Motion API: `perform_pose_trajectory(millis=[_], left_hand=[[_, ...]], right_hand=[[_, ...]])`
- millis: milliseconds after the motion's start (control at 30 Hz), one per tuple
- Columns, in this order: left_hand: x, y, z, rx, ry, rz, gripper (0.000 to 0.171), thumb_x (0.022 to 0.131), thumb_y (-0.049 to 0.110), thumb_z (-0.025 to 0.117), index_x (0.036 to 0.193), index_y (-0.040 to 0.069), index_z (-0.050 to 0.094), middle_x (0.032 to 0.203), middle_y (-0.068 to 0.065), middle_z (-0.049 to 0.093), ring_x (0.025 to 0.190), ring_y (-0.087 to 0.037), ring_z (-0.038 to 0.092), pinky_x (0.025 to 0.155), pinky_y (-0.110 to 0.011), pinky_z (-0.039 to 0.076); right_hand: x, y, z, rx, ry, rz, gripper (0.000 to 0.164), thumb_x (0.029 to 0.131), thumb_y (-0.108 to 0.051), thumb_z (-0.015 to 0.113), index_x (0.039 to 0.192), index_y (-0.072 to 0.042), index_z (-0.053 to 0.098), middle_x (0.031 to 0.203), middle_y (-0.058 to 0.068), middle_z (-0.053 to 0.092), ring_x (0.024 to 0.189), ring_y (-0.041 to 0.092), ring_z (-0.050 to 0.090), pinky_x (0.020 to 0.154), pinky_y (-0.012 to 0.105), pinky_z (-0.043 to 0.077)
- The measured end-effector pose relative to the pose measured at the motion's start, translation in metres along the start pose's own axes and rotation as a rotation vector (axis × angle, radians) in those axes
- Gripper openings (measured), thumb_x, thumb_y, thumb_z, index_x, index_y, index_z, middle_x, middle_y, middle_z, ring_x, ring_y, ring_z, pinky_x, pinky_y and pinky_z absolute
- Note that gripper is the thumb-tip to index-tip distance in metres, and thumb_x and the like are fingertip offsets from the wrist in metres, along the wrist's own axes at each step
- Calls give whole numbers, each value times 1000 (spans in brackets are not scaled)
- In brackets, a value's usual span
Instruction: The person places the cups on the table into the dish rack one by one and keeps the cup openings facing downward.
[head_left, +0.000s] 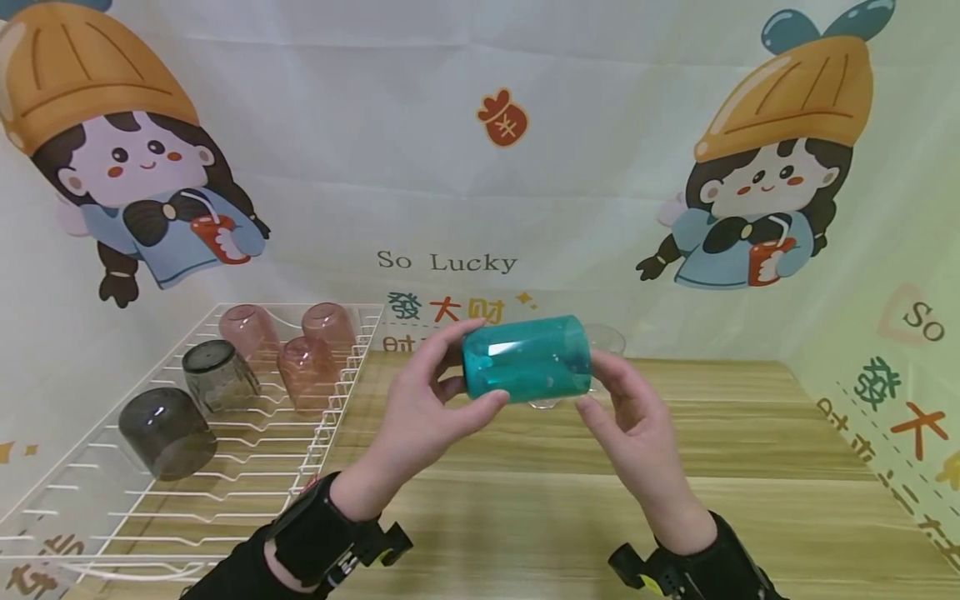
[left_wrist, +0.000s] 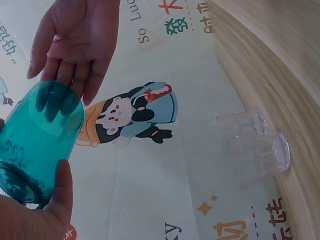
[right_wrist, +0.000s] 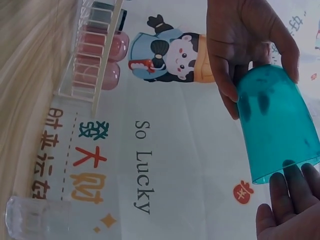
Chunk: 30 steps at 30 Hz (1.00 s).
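A translucent teal cup point(head_left: 528, 358) lies on its side in the air, its base toward my left hand point(head_left: 435, 400) and its mouth toward my right. The left thumb and fingers grip it around the base end. At the rim is my right hand point(head_left: 633, 417), its fingers extended and partly behind the cup. In the left wrist view the right hand point(left_wrist: 80, 45) shows a loose palm, fingertips overlapping the cup's mouth point(left_wrist: 55, 100). The right wrist view shows the left hand point(right_wrist: 250, 45) holding the closed end.
A white wire rack point(head_left: 255, 454) on the left bears upside-down cups: three pink ones point(head_left: 307, 371), a grey one point(head_left: 217, 379) and a dark one point(head_left: 168, 433). Clear glasses point(left_wrist: 260, 155) stand on the wooden table point(head_left: 697, 433) behind the teal cup. A printed cloth point(head_left: 585, 217) hangs behind.
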<state>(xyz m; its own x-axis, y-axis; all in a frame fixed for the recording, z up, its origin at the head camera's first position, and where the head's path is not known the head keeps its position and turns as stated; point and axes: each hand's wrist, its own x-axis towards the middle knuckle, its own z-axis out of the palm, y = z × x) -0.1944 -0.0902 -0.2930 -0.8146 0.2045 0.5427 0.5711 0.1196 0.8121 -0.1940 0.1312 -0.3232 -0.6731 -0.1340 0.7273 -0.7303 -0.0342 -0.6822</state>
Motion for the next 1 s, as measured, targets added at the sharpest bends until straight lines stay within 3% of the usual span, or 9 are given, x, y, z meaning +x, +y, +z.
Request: perform_pose_trajectory(millis=[400, 533, 667, 1000], left_hand=[[-3, 3, -2, 19, -3, 10, 65, 76, 6, 76, 134, 14, 48, 123, -6, 52, 106, -22, 53, 86, -30, 55], [-3, 6, -4, 23, 1, 23, 65, 75, 5, 76, 133, 13, 48, 124, -6, 52, 106, -22, 54, 85, -30, 55], [-4, 8, -8, 23, 3, 23, 65, 76, 4, 75, 134, 12, 48, 124, -7, 52, 106, -22, 54, 85, -29, 55], [-7, 10, -15, 52, 19, 26, 65, 76, 5, 76, 133, 16, 49, 124, -6, 52, 105, -20, 54, 85, -28, 55]], right_hand=[[-2, -8, -9, -83, -36, 86, 56, 85, 10, 57, 138, -6, 46, 141, 4, 47, 136, 18, 36, 111, 20, 26], [-1, -8, -11, -87, -58, 64, 61, 83, 10, 59, 139, -7, 44, 145, 7, 44, 138, 21, 32, 116, 40, 20], [0, -8, -13, -94, -77, 43, 64, 81, 10, 60, 140, -7, 43, 146, 8, 42, 139, 21, 30, 112, 62, 12], [-1, -8, -19, -165, -104, 26, 70, 79, 10, 64, 143, -8, 40, 148, 8, 39, 140, 20, 28, 111, 63, 14]])
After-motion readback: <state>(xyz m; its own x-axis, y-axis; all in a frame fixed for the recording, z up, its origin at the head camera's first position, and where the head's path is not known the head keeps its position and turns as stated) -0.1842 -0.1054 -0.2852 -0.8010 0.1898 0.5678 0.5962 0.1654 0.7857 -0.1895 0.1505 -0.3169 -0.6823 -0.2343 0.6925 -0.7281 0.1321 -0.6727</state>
